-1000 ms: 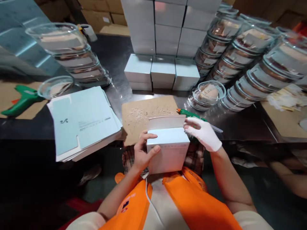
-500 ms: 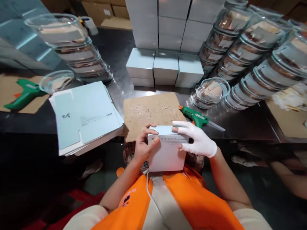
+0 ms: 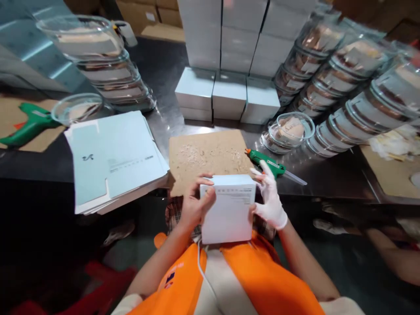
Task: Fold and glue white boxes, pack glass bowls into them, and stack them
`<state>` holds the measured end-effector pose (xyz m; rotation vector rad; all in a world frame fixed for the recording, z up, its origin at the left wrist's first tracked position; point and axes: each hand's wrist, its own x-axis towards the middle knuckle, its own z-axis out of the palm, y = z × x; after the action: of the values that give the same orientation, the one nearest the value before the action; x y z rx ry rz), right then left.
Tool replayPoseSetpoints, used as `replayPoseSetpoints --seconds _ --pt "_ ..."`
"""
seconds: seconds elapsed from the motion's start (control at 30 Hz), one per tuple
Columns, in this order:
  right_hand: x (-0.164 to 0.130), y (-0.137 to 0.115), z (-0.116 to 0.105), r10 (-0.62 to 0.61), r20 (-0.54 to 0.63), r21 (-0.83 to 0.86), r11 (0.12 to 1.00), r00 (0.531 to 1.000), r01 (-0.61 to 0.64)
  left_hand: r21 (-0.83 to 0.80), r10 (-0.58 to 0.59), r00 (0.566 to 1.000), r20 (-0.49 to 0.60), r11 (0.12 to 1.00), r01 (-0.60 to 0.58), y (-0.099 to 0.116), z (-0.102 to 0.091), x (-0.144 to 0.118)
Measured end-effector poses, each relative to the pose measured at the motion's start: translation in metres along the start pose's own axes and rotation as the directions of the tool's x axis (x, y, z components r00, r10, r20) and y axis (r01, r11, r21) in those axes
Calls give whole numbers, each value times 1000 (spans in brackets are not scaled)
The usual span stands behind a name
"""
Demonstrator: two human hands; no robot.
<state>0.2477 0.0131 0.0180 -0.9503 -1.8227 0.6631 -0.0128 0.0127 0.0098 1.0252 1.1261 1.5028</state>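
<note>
The lid flap has come down shut; bare left hand (image 3: pixel 193 208) and gloved right hand (image 3: pixel 269 199) clasp the pale-blue cardboard box (image 3: pixel 228 208) over the lap. Pressing evenly should seat it squarely.

Green glue gun (image 3: pixel 267 163) on steel table (image 3: pixel 328 175), scarred cardboard mat (image 3: pixel 206 155), flat carton blanks (image 3: pixel 113 159), stacked glass bowls (image 3: pixel 344 94)

Box (image 3: pixel 228 210) flap now closed flat

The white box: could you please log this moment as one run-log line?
left hand: grips white box left side | right hand: gloved, grips right side | box: closed, above lap | glue gun: on table, untouched
</note>
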Motion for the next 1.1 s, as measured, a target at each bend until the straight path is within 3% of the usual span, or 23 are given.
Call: replayPoseSetpoints --seconds 0.07,0.13,0.17,0.23,0.3,0.4,0.57,0.7,0.8,0.87,0.93,1.0,1.03,1.07,1.1 --pt "-29 5 7 -71 -173 -155 987 982 44 -70 -23 978 -207 998 8 6 -3 7" --pt "-55 12 13 -206 -21 -357 916 978 185 -154 -85 938 -337 987 34 13 -1 15" --pt "-63 16 15 -250 93 -432 862 964 266 -201 -135 930 -342 977 68 16 2 19" --pt "-67 22 12 -301 228 -514 770 926 377 -285 -242 941 -238 943 170 21 12 26" --pt "-54 22 -1 -360 190 -571 716 914 401 -321 -279 955 -99 918 234 21 20 29" --pt "-7 14 -37 -420 30 -690 648 907 323 -283 -196 979 -55 943 173 13 14 25" --pt "133 14 -97 -306 -57 -910 407 950 76 -117 -73 969 -234 992 47 5 -33 12" --pt "246 52 -115 -146 -21 -921 387 989 37 15 118 952 -281 993 -119 24 -51 5" --pt "289 85 -114 25 30 -910 413 999 17 190 278 913 -300 955 -228 45 -65 4" --pt "299 100 -112 76 76 -895 444 994 35 356 371 859 -353 902 -244 60 -88 7" --pt "300 110 -112 65 108 -880 470 992 65 546 455 793 -406 816 -188 75 -123 18" --pt "299 115 -113 51 122 -874 479 991 83 705 501 754 -425 705 -71 86 -167 36" --pt "300 116 -114 48 130 -872 482 990 91 754 463 779 -424 656 20 90 -188 47" --pt "301 117 -114 48 134 -870 484 990 94 771 472 735 -486 627 107 91 -208 59" --pt "302 118 -114 50 132 -869 486 990 92 748 417 725 -548 633 201 90 -225 72"
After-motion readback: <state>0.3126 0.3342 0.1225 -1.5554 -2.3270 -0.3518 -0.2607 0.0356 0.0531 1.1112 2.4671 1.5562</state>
